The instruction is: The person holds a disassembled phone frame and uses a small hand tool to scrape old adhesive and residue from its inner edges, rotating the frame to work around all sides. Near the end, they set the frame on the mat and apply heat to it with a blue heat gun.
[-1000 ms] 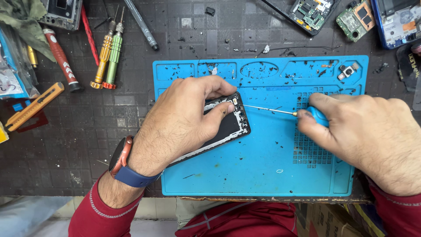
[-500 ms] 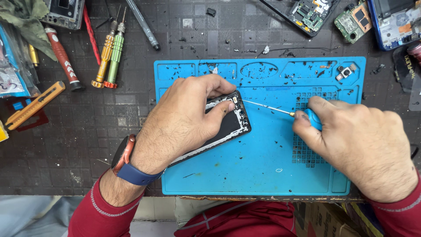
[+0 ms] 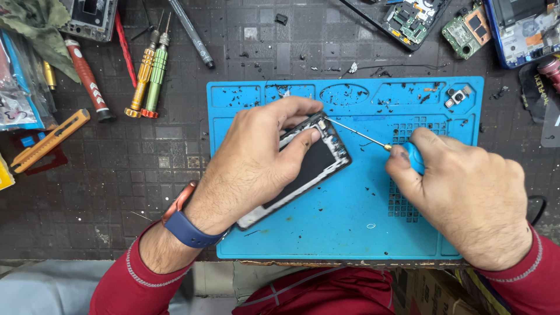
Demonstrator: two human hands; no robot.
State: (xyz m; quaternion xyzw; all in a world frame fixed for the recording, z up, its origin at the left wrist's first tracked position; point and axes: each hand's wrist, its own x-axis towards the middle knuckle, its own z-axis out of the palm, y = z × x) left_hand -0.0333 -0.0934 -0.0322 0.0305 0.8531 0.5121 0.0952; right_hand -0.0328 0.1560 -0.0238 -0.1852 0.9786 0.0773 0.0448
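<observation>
An opened black phone [image 3: 315,163] lies tilted on a blue work mat [image 3: 350,233]. My left hand [image 3: 256,157] covers its near half and grips its upper end with thumb and fingers. A thin screwdriver [image 3: 361,137] with a blue handle is held in my right hand [image 3: 466,195]. Its metal tip touches the phone's top corner, right by my left fingertips. Small black specks and a tiny screw lie scattered on the mat.
Yellow and green screwdrivers [image 3: 149,73], a red tool [image 3: 87,76] and a yellow cutter [image 3: 49,140] lie at the left on the dark gridded bench. Circuit boards [image 3: 466,29] and a blue phone frame [image 3: 522,26] sit at the top right. A small camera module [image 3: 457,96] rests on the mat's corner.
My right hand has shifted left and up a little, bringing the screwdriver tip from the phone's right edge to its top corner. My left hand stays on the phone.
</observation>
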